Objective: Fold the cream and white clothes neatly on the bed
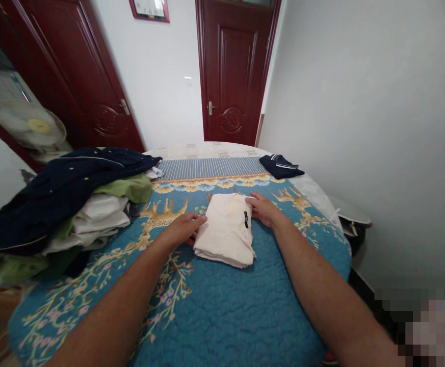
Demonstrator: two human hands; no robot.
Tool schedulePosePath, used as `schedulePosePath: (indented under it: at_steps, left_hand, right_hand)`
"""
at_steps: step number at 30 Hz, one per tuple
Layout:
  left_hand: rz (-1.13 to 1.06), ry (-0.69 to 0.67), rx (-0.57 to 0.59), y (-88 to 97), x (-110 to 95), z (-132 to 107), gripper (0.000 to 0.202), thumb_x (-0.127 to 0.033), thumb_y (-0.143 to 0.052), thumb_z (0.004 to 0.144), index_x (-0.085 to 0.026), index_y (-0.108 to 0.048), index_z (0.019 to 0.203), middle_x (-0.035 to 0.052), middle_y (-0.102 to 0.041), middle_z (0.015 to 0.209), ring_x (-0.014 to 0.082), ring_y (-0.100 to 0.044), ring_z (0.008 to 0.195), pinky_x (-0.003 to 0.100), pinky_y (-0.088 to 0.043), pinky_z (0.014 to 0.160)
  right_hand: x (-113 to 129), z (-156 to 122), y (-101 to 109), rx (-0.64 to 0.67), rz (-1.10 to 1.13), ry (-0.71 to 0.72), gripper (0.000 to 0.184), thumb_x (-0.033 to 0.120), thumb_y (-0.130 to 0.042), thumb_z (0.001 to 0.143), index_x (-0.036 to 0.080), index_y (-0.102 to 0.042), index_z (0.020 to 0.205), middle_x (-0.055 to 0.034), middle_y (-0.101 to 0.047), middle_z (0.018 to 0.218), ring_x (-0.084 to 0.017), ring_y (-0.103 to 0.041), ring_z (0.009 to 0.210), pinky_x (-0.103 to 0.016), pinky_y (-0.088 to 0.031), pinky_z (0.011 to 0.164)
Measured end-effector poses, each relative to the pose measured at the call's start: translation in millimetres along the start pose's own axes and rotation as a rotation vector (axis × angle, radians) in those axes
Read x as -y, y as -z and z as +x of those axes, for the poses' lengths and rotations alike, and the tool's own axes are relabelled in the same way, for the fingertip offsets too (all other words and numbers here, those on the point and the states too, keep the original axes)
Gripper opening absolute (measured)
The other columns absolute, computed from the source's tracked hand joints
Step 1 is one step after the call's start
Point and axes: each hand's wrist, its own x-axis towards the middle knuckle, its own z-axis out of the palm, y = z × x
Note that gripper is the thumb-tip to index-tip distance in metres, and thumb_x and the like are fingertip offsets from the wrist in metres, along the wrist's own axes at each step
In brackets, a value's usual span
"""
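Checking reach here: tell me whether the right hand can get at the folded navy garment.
Probably yes: only patterned cover shows between the right hand and the folded navy garment, though the hand touches the folded cream garment.

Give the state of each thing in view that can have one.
Cream cloth garment with black label, folded flat
Navy cloth garment with white stripes, folded
Mixed-colour heap of cloth garments, loosely piled
Blue patterned quilted cover, spread out
Dark-red panelled centre door, shut
Dark-red panelled left door, position unclear
Round white fan, on or off unclear
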Motion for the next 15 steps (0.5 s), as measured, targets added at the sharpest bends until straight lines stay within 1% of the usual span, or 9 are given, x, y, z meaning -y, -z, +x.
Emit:
schedulePosePath:
  at_steps: [2,4,6,8,11,13,15]
  left_hand:
    - [-0.102,-0.011,-0.011,-4.6,-2,21,0.050,-0.057,-0.083,0.075,-0.019,-0.071,0.105,0.0048,-0.076,0.080,0.0202,-0.069,0.065,0.025,-0.050,0.054]
    - [-0.218,-0.004,-0.005,-10.9,-5,43,0.050,-0.049,-0.086,0.073,-0.019,-0.071,0.110,0.0063,-0.078,0.086,0.0203,-0.071,0.066,0.026,-0.051,0.056]
    - [-0.334,0.010,0.035,-16.9,-11,62,0.048,-0.043,-0.087,0.073,-0.018,-0.072,0.110,0.0087,-0.079,0.089,0.0221,-0.073,0.068,0.029,-0.054,0.058]
    - [-0.438,0.070,0.108,-20.8,-18,78,0.042,-0.040,-0.085,0.075,-0.016,-0.073,0.107,0.0119,-0.080,0.089,0.0255,-0.075,0.070,0.034,-0.059,0.062]
    - [-0.559,0.185,0.232,-21.8,-27,88,0.038,-0.041,-0.080,0.080,-0.014,-0.074,0.106,0.0148,-0.082,0.091,0.0292,-0.078,0.075,0.039,-0.063,0.071]
    - [-0.629,0.193,0.324,-21.5,-29,86,0.043,-0.042,-0.079,0.082,-0.013,-0.073,0.113,0.0155,-0.082,0.096,0.0309,-0.080,0.083,0.042,-0.064,0.080]
    - [-0.686,0.169,0.420,-22.6,-27,80,0.051,-0.044,-0.079,0.082,-0.011,-0.072,0.121,0.0173,-0.082,0.102,0.0339,-0.080,0.092,0.046,-0.063,0.088]
  right_hand:
    - [1,-4,-1,0.038,-0.032,-0.017,0.084,0.033,-0.074,0.083,0.023,-0.039,0.160,-0.0077,-0.077,0.106,-0.021,-0.074,0.082,-0.032,-0.059,0.068]
    - [0,-8,-2,0.062,-0.067,-0.006,0.092,0.032,-0.077,0.079,0.025,-0.037,0.162,-0.0081,-0.076,0.113,-0.022,-0.074,0.084,-0.032,-0.059,0.068]
    - [-2,-11,-4,0.066,-0.107,0.037,0.099,0.028,-0.079,0.073,0.026,-0.036,0.162,-0.0086,-0.074,0.120,-0.022,-0.073,0.087,-0.033,-0.060,0.069]
    - [-5,-13,-6,0.071,-0.128,0.118,0.102,0.023,-0.079,0.069,0.026,-0.037,0.162,-0.0090,-0.073,0.126,-0.023,-0.073,0.095,-0.035,-0.061,0.076]
    - [-7,-12,-11,0.118,-0.071,0.236,0.102,0.019,-0.077,0.067,0.027,-0.040,0.161,-0.0084,-0.073,0.131,-0.025,-0.072,0.110,-0.037,-0.060,0.092]
    - [-7,-11,-16,0.153,0.011,0.271,0.103,0.020,-0.078,0.066,0.028,-0.039,0.162,-0.0075,-0.073,0.132,-0.025,-0.072,0.115,-0.039,-0.059,0.099]
    - [-7,-10,-20,0.159,0.084,0.264,0.106,0.023,-0.079,0.067,0.029,-0.035,0.164,-0.0068,-0.074,0.128,-0.026,-0.073,0.113,-0.042,-0.059,0.099]
